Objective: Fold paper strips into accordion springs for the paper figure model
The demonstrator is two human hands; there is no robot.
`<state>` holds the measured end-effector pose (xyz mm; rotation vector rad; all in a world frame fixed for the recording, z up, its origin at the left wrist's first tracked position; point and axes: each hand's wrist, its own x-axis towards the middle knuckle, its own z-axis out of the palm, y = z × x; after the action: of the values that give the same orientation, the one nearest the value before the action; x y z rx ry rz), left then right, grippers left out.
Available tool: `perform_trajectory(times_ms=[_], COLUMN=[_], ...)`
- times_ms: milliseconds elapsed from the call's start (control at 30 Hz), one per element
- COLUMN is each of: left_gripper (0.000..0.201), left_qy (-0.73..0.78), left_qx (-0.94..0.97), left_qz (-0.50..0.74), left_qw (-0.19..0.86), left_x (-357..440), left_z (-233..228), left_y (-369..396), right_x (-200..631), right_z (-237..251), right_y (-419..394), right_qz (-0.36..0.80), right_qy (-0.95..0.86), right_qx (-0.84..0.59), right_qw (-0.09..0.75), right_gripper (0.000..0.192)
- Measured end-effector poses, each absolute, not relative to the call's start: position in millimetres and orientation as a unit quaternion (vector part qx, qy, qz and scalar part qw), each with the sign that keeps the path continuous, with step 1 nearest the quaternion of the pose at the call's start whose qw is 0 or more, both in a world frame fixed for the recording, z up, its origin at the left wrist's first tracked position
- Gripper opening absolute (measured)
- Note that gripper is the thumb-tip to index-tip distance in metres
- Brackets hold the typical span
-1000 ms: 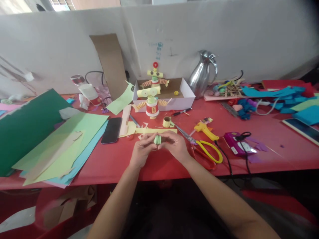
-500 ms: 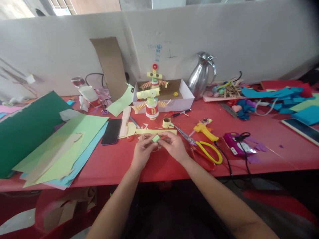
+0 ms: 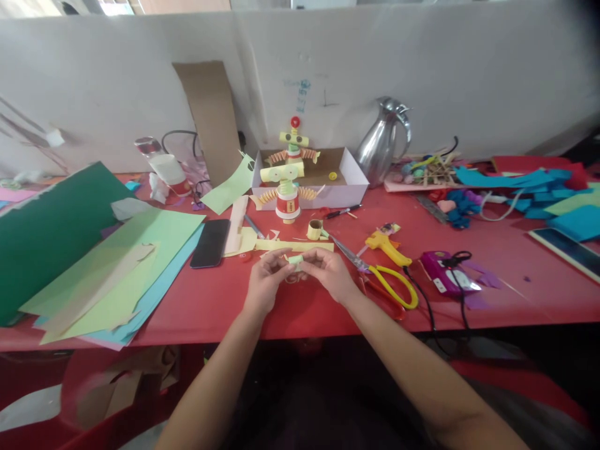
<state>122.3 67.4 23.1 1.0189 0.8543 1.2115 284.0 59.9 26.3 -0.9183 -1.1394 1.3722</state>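
Behind both hands, white box (image 3: 349,187) holding a yellow cap (small) (image 3: 332,176), left hand (image 3: 265,282) and right hand (image 3: 330,272) grips pinched on green paper roll (image 3: 295,259)

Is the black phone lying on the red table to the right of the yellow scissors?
No, the black phone lies left of both hands, while the yellow scissors lie on the right.

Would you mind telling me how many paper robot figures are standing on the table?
2: the front figure stands before the white box; the rear figure stands in it. None seem hidden.
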Motion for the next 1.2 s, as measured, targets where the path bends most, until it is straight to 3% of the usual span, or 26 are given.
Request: perform_trajectory(times_ms=[67, 200, 367, 600, 767, 933, 1200], left_gripper=[0.038, 0.035, 0.030, 0.036, 0.036, 0.024, 0.016], left_qy=[0.373, 0.343, 0.293, 0.279, 0.345, 0.407, 0.443], left_qx=[0.393, 0.314, 0.316, 0.348, 0.417, 0.533, 0.507], left_qz=[0.516, 0.468, 0.440, 0.424, 0.513, 0.529, 0.532], left_qw=[0.663, 0.752, 0.788, 0.788, 0.666, 0.520, 0.513], left_x=[120.2, 115.7, 114.2, 112.9, 119.9, 126.6, 132.6], left_z=[24.2, 25.7, 26.1, 24.0, 22.5, 19.4, 28.3], left_y=[69.6, 73.2, 72.7, 71.3, 67.4, 60.3, 48.8], right_x=[285.2, 286.9, 286.5, 286.0, 285.3, 285.3, 286.2], right_z=[26.7, 30.5, 35.6, 38.3, 33.4, 22.6, 25.1], right_y=[58.5, 55.0, 55.0, 52.2, 51.5, 54.7, 51.5], right_qz=[0.575, 0.538, 0.462, 0.437, 0.488, 0.395, 0.369], right_qy=[-0.493, -0.584, -0.658, -0.680, -0.620, -0.613, -0.595], right_qx=[-0.368, -0.348, -0.335, -0.327, -0.348, -0.451, -0.462], right_qw=[0.538, 0.498, 0.491, 0.489, 0.507, 0.515, 0.545], right_gripper=[0.035, 0.068, 0.041, 0.031, 0.048, 0.023, 0.019])
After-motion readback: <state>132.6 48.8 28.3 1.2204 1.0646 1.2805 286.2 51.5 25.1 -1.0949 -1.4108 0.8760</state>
